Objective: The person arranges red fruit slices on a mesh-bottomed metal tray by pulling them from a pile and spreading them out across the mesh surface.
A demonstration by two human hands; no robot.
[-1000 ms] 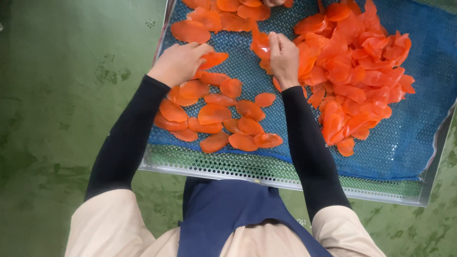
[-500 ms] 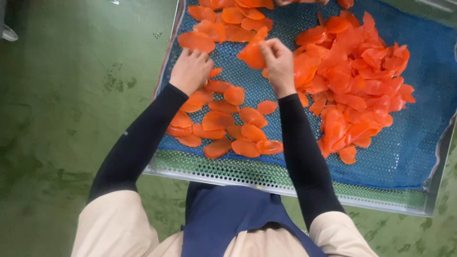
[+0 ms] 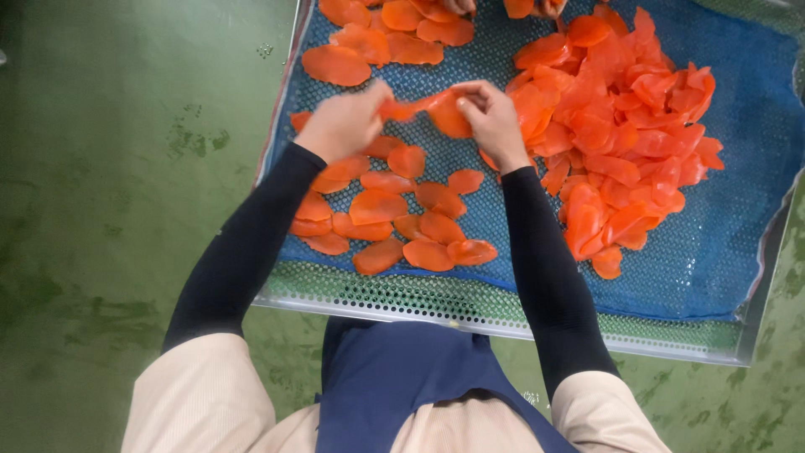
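The left hand [image 3: 344, 126] has come up off the laid-out slices on the blue mesh [image 3: 713, 252] and now pinches one end of the orange slice [image 3: 436, 107], which the right hand [image 3: 490, 117] has brought across, stretched between them.

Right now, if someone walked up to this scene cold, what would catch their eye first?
The bright orange slices: a heaped pile on the right of the blue mesh sheet and flat overlapping slices on the left near the tray's front edge. Next, the left hand and right hand at the centre, holding an orange slice between them above the perforated metal tray, which stands over a green floor.
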